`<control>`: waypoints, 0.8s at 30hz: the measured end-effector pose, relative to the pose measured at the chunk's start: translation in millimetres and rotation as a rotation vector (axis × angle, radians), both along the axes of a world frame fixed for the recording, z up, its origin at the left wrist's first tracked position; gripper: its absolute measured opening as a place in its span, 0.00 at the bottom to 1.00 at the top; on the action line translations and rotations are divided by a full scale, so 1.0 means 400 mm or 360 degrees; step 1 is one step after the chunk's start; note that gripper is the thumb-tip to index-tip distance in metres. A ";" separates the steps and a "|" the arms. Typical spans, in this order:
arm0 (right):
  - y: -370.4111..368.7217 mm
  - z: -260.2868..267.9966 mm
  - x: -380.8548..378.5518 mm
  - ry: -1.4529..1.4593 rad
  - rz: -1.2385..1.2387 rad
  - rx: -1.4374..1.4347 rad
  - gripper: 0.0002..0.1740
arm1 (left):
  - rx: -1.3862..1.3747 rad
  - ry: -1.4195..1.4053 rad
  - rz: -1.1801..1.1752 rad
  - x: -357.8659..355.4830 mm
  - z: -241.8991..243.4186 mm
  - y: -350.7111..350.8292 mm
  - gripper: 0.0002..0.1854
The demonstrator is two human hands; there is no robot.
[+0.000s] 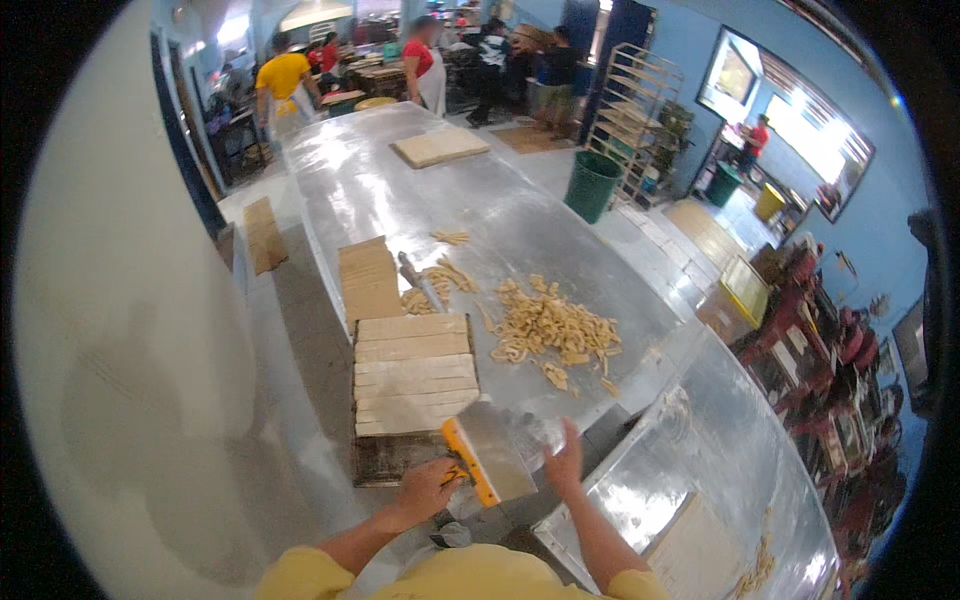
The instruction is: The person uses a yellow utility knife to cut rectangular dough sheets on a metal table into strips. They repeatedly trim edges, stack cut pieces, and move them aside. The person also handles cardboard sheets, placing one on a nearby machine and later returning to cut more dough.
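Observation:
My left hand [431,491] is closed on the handle of a wide scraper [499,457] with an orange back and a broad metal blade. My right hand [564,457] is raised just right of the blade with its fingers apart, holding nothing that I can make out. Beyond the scraper, a dark baking tray [390,459] carries flat strips of pale dough [416,367] laid side by side. A heap of dough scraps [555,322] lies on the metal table [480,202], right of the tray.
A cardboard piece [370,279], a rolling pin [421,281] and more scraps lie past the tray. A dough slab [440,146] rests at the far end. A second metal table [690,420] stands at right. Beyond are a green bin [592,186], a rack [634,112] and several people.

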State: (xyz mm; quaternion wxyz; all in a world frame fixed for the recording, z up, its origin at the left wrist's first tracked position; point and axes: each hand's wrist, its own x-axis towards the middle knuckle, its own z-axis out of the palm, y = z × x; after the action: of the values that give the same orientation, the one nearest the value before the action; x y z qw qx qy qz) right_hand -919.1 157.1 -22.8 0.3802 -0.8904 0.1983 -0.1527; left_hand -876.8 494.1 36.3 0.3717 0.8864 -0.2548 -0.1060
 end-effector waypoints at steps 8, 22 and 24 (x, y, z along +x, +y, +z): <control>-0.449 0.025 -0.644 0.0232 -0.0818 -0.0597 0.44 | 0.0053 0.0039 -0.0918 -0.086 0.035 -0.424 0.17; -0.709 0.019 -0.976 0.0822 -0.0750 -0.0539 0.38 | 0.0651 -0.0449 -0.1579 -0.201 0.015 -1.155 0.15; -0.727 0.021 -0.961 0.0832 -0.0712 -0.0595 0.38 | 0.0778 -0.0409 -0.1586 -0.213 0.000 -1.237 0.15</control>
State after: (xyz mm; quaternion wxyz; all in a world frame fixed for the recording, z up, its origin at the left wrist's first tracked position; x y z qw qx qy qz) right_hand -1303.6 -133.6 -14.3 0.1053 -0.8879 0.4466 -0.0333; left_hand -962.0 -0.7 36.4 0.0270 0.7252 -0.6533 -0.2158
